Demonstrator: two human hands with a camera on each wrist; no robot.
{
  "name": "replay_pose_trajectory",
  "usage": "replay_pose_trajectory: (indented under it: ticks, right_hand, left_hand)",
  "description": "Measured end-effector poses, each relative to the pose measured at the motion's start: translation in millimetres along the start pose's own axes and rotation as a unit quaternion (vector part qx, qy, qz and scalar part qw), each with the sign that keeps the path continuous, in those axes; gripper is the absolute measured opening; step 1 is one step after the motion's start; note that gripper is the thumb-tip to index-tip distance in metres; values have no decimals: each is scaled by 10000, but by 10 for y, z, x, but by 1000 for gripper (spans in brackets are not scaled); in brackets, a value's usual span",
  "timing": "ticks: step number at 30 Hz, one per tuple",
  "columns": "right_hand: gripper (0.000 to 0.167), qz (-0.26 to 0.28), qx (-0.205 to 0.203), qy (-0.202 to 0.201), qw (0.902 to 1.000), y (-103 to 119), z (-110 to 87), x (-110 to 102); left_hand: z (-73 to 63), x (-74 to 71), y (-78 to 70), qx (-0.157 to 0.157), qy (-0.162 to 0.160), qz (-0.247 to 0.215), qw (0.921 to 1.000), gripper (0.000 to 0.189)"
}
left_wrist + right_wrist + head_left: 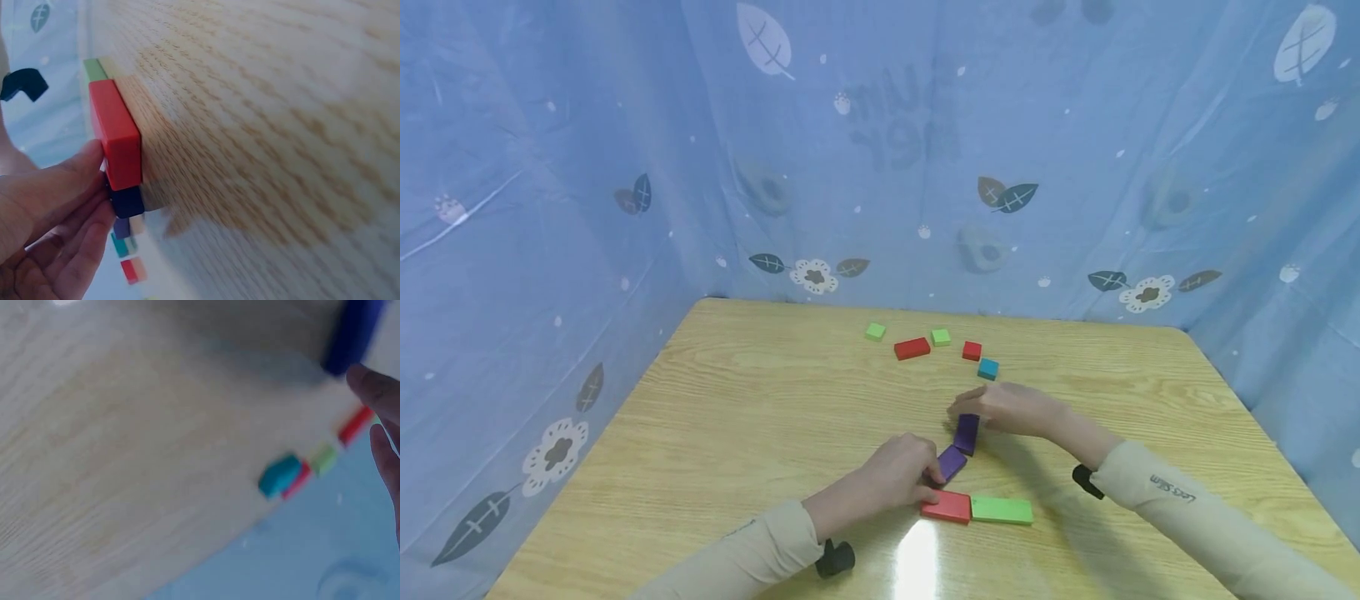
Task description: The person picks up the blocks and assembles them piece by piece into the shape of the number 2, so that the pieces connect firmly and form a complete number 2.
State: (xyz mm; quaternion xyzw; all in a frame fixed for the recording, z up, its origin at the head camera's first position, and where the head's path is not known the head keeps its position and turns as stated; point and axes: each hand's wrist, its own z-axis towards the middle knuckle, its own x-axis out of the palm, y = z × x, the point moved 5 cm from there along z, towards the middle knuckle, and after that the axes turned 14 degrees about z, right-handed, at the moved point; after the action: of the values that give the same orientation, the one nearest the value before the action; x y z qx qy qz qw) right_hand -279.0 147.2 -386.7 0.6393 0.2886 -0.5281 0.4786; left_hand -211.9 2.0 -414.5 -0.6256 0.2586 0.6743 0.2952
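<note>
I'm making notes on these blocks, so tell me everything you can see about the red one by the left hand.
The red block is a plain rectangular bar with smooth, slightly shiny faces, perhaps painted wood or plastic. It lies on the table, its length roughly crosswise in the head view. Its right end meets, or nearly meets, the green block. The left hand touches it with the thumb near its left end. A purple block lies just beyond it; whether they touch is unclear.
</note>
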Motion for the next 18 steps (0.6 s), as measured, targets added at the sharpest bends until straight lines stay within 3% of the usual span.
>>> replay_pose_trajectory:
  ticks: [3,5,6,8,11,12,15,18]
  right_hand:
    - [47,576,390,-810,9943,-120,-111,-214]
    - [44,1306,757,-1574,9759,-267,-208,-358]
    - [44,1818,929,-1991,9585,-343,-263,-416]
    - [42,2833,1250,-2745,9104,-502,-379,-478]
    - [43,4261,1377,-3704,8138,-711,-519,-471]
    - [42,4544,1333,-3959,7868,-763,-552,-457]
    - [42,5078,1178,-4591,7193,-914,-601,-398]
    - [43,5299,1181,-5031,6724,-1057,-619,-317]
  left_hand:
    - [-7,4,-7,-13,3,-36,10000,17]
    - [-7,-7,-2,-43,6,-37,10000,18]
    - [-9,-14,-1,-46,13,-41,10000,18]
    - [-8,-13,2,-48,35,-56,10000,18]
    - [-5,-12,1,-35,56,-68,10000,18]
    - [-3,-11,0,-25,59,-64,10000,18]
    - [2,-7,-2,-19,77,-76,9999,19]
    - [5,1,-5,-14,98,-108,9999,19]
